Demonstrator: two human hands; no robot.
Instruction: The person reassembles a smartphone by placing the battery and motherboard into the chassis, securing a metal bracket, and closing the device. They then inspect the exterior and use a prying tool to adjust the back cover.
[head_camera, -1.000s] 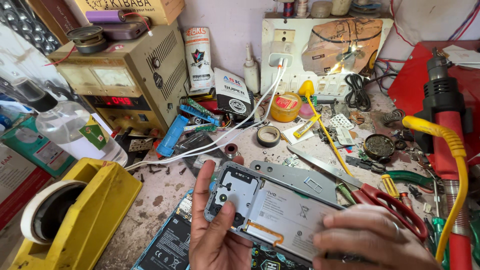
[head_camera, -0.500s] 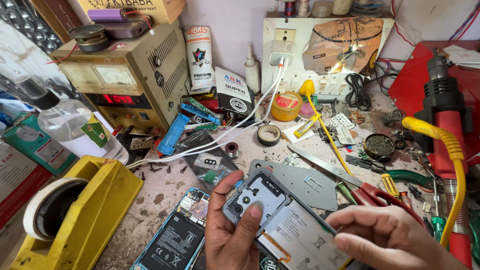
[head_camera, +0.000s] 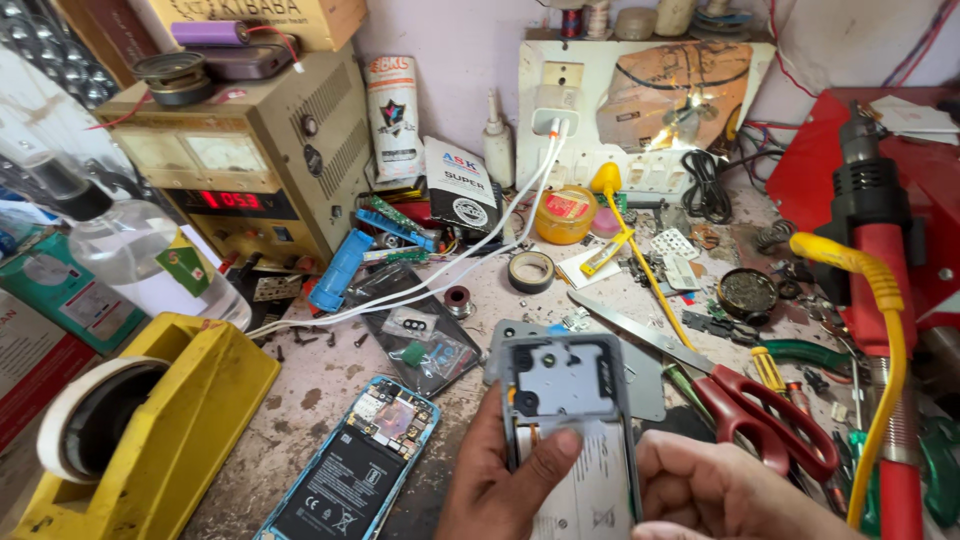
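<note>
Both my hands hold a grey phone back cover (head_camera: 566, 400), inner side up, upright near the bottom middle. My left hand (head_camera: 498, 480) grips its left edge with the thumb laid across the panel. My right hand (head_camera: 722, 496) holds its lower right side. An opened phone with a blue frame (head_camera: 352, 468) lies on the bench to the left of my left hand, its battery and board exposed. A grey metal plate (head_camera: 640, 375) lies behind the cover.
Red-handled scissors (head_camera: 745, 415) lie right of the cover. A yellow tape dispenser (head_camera: 130, 430) stands at the left, a bench power supply (head_camera: 240, 170) behind it. A red hot-air gun (head_camera: 880, 250) with yellow cable stands right. Screws, tape rolls and white cables litter the bench.
The back cover has swung from slanted to upright and moved right. The view has shifted, and the opened blue phone now lies fully exposed left of my hands.
</note>
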